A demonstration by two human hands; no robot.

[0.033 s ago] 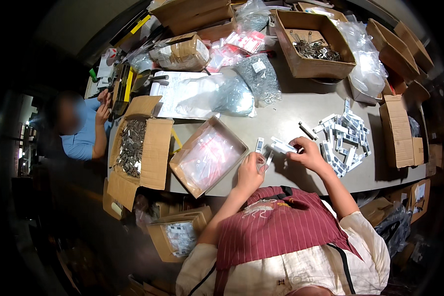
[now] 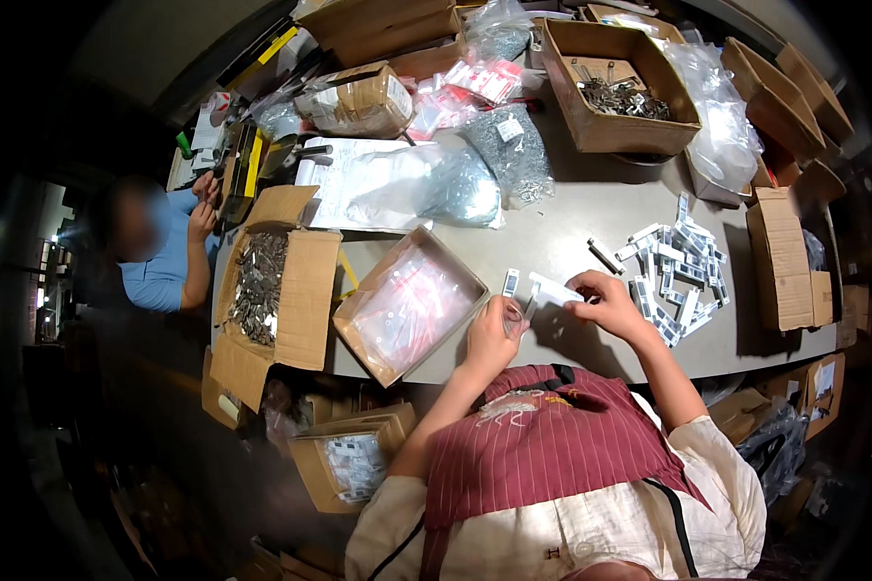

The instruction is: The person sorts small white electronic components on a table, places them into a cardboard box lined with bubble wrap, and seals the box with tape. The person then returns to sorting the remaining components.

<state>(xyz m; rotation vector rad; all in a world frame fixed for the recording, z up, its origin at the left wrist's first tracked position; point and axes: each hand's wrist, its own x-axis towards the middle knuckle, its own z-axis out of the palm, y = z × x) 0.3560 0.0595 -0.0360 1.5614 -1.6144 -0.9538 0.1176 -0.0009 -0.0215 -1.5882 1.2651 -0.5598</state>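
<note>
My right hand (image 2: 610, 302) pinches one end of a small white packet (image 2: 552, 289) just above the grey table (image 2: 572, 213). My left hand (image 2: 492, 334) is beside it, fingers closed on a small thin part (image 2: 525, 310) at the packet's other end; the part is too small to make out. Another small packet (image 2: 510, 283) lies on the table just beyond my left hand. A heap of several similar white packets (image 2: 678, 271) lies to the right of my right hand.
An open carton of clear plastic bags (image 2: 407, 305) sits left of my hands. Further left, a carton of metal parts (image 2: 260, 286) stands near a seated person in blue (image 2: 160, 261). Bags of metal bits (image 2: 509, 155) and more cartons (image 2: 615, 92) crowd the far side.
</note>
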